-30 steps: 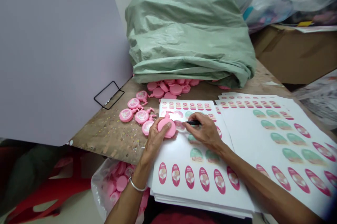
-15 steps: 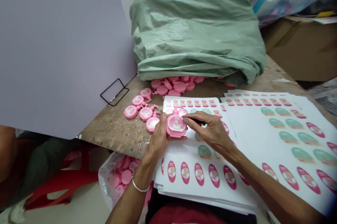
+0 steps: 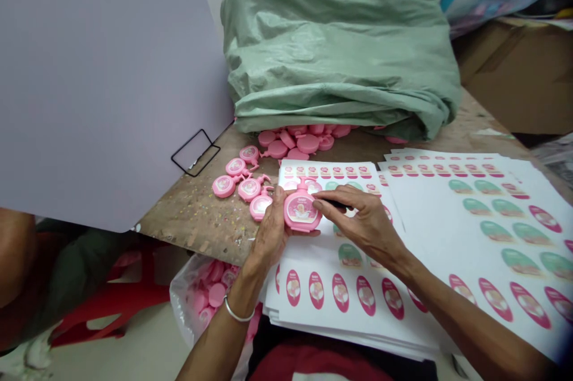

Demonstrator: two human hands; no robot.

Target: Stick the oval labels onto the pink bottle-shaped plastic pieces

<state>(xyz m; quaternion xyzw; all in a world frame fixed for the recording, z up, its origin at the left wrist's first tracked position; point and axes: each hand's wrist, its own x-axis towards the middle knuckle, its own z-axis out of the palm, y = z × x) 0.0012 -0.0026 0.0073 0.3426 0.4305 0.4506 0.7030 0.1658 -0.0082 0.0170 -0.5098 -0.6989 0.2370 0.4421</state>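
My left hand [image 3: 274, 227] is closed round the side and underside of a pink toy pump bottle [image 3: 303, 210], held with its labelled face up over the sticker sheets [image 3: 308, 322]. My right hand [image 3: 353, 214] pinches a slim black tool, perhaps tweezers [image 3: 338, 204]; its tip is hidden behind the fingers. The right thumb and forefinger meet the bottle's right edge by the label. Left of my left hand, several labelled pink bottles [image 3: 249, 189] lie on the table. The sheets carry oval, green and small heart-shaped stickers.
A big green sack [image 3: 340, 46] stands at the back, with unlabelled pink bottles [image 3: 308, 143] spilling from beneath it. A clear bag of pink pieces [image 3: 183, 291] hangs below the table edge. A grey panel [image 3: 102, 82] blocks the left; another person's arm [image 3: 15, 255] shows beyond.
The view has shifted slightly. Both hands stay at the same bottle, the right fingers still at its right edge; the bottles on the table have not moved.
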